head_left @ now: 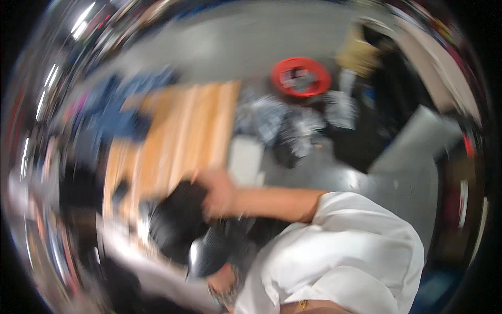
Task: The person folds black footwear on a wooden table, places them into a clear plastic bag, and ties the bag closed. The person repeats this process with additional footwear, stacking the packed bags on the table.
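Observation:
The picture is heavily motion-blurred. My right hand (217,193) reaches left from a white sleeve and seems closed on a black garment (178,217) at the near end of a wooden table (183,131). My left hand (226,280), with a band at the wrist, sits low near my white shirt, right under a dark rounded object (208,254) with a shiny patch. Blur hides whether that hand grips it.
Blue clothes (117,118) lie on the table's far left. On the grey floor to the right are a pile of black-and-white clothes (285,125), a red round basket (300,77) and a dark cabinet (387,104).

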`<state>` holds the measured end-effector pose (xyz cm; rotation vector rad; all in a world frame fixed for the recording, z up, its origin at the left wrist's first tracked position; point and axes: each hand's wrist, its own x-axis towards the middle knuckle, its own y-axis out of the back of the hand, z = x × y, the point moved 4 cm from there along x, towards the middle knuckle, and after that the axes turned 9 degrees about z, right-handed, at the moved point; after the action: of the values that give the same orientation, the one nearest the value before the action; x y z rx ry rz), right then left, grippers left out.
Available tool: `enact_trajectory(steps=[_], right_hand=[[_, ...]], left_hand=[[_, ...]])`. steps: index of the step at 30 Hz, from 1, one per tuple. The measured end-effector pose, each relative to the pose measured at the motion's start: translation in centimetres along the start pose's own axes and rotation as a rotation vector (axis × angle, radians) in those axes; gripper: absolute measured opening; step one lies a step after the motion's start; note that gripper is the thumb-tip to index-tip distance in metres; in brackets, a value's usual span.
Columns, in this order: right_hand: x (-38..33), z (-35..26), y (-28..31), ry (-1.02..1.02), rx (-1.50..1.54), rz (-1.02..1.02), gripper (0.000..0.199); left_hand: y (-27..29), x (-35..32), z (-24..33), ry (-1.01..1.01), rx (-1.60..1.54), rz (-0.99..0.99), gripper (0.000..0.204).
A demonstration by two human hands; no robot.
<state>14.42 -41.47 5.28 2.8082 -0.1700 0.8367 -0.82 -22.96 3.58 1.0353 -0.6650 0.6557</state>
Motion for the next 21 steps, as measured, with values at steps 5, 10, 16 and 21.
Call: enact_trajectory(steps=[5, 10, 16, 21], right_hand=[[-2.8, -4.2, -5.5, 0.025, 0.472, -0.235, 0.069], [-4.2, -10.9, -6.6, -0.157, 0.666, -0.364, 0.055], [-7.8, -16.0, -4.0, 0.200, 0.326, -0.500, 0.029], [-9.8, -14.2, -7.7, -0.278, 0.423, -0.667, 0.042]], left_hand=[[7.5, -5.4, 2.7, 0.067, 0.192, -0.079, 0.051], [12.6, -2.0, 3.5, 0.632, -0.318, 0.272, 0.052], [12.0, 0.4, 1.3, 0.896, -0.856, 0.618, 0.068], [10.8, 0.5, 2.6, 0.739, -0.563, 0.544, 0.064]])
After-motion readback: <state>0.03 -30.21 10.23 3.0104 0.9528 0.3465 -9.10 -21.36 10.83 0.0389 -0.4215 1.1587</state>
